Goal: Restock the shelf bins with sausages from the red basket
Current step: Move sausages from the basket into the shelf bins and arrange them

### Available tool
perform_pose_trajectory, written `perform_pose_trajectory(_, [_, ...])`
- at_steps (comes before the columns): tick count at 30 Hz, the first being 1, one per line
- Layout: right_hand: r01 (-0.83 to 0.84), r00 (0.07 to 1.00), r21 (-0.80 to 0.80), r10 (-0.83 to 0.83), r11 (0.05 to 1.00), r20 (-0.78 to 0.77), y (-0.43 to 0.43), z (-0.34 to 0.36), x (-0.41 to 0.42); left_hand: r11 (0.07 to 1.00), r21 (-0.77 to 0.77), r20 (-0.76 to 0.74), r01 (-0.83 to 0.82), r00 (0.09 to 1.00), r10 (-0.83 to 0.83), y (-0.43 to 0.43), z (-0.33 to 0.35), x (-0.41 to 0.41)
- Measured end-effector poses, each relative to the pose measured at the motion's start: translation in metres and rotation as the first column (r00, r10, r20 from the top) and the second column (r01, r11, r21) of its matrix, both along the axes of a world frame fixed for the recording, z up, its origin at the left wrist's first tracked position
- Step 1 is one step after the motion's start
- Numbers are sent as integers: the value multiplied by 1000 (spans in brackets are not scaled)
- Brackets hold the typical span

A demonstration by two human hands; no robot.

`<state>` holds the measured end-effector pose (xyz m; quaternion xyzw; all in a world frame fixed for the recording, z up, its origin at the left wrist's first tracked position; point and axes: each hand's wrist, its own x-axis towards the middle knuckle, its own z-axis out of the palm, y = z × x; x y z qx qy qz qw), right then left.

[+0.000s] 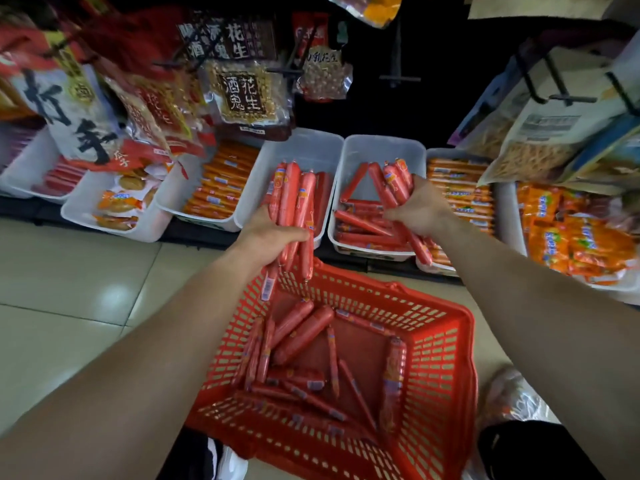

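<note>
A red basket [440, 344] sits on the floor in front of me with several red sausages [301, 336] loose on its bottom. My left hand [266, 233] grips a bundle of long red sausages [294, 199], held over the front of a white bin [304, 147] that holds a few more. My right hand [420, 206] grips another bunch of red sausages [394, 181] above the neighbouring white bin [384, 147], where several sausages lie in a loose pile.
More white bins line the low shelf: orange sausages [221, 181] to the left, orange packs [460, 188] to the right, snack packets [119, 199] further left. Peanut bags [242, 95] hang on hooks above. Beige tiled floor [69, 289] lies to the left.
</note>
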<state>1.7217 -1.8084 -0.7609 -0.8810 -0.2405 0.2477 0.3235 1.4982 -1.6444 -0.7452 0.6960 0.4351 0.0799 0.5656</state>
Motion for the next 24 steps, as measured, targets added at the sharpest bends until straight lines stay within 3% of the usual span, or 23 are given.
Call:
perform_pose_trajectory(5, [-35, 999, 44, 34, 998, 33, 45, -33, 22, 995, -74, 48, -62, 997, 65, 25, -25, 18])
perform_pose_trajectory(8, [-197, 972, -129, 211, 972, 102, 54, -59, 29, 990, -97, 45, -98, 994, 102, 37, -42, 25])
perform_pose_trajectory(11, [-346, 923, -342, 382, 874, 42, 49, -82, 31, 990, -91, 27, -103, 994, 106, 44, -51, 30])
perform_pose_trajectory(16, [-391, 862, -474, 494, 789, 111, 27, -76, 40, 997, -45, 10, -70, 997, 71, 45, -46, 49])
perform_pose_trajectory(19, [-343, 879, -422, 445, 839, 171, 5, -61, 52, 999, 45, 4, 6, 1000, -6, 38, -37, 69])
perform_pose_trajectory(24, [-93, 959, -235, 150, 968, 239, -40, -68, 69, 924, 261, -162, 279, 956, -243, 20, -38, 127])
